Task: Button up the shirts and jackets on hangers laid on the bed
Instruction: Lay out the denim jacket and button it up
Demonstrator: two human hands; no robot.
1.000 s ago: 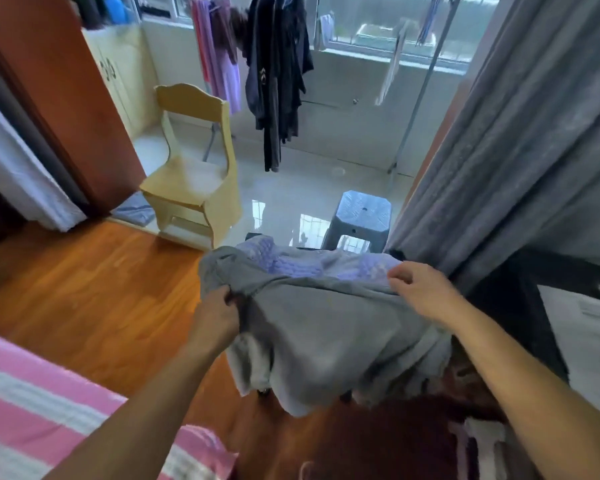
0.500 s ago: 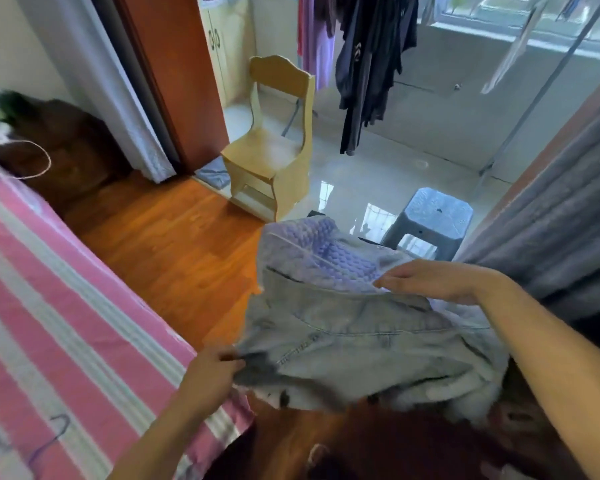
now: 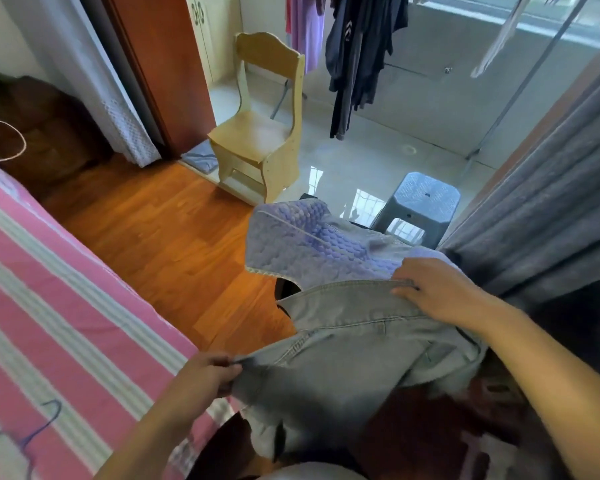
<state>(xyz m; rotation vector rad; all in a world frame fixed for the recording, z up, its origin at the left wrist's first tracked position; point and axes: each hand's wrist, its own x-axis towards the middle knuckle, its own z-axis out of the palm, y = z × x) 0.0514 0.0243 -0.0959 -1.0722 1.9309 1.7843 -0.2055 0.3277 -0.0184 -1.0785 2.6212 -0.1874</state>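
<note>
I hold a light grey-blue denim jacket [image 3: 347, 348] in the air between the bed and a curtain. My left hand [image 3: 201, 379] pinches its lower left edge. My right hand [image 3: 437, 289] grips its upper edge near the collar. Behind the jacket lies a lilac quilted garment [image 3: 302, 244], draped over something dark. The bed [image 3: 66, 306] with pink, white and green striped sheets fills the left. A thin blue hanger [image 3: 39, 427] lies on it near the bottom left.
A wooden chair [image 3: 260, 133] stands at the balcony threshold, a grey plastic stool [image 3: 420, 206] to its right. Dark and purple clothes [image 3: 357, 46] hang on the balcony. A grey curtain [image 3: 541, 202] hangs on the right, a brown wardrobe [image 3: 160, 64] on the left. Orange wooden floor [image 3: 160, 233] lies between.
My view has swung left and down, bringing the bed into sight. The jacket has been pulled off the pile and spread wider, my left hand lower and nearer the bed.
</note>
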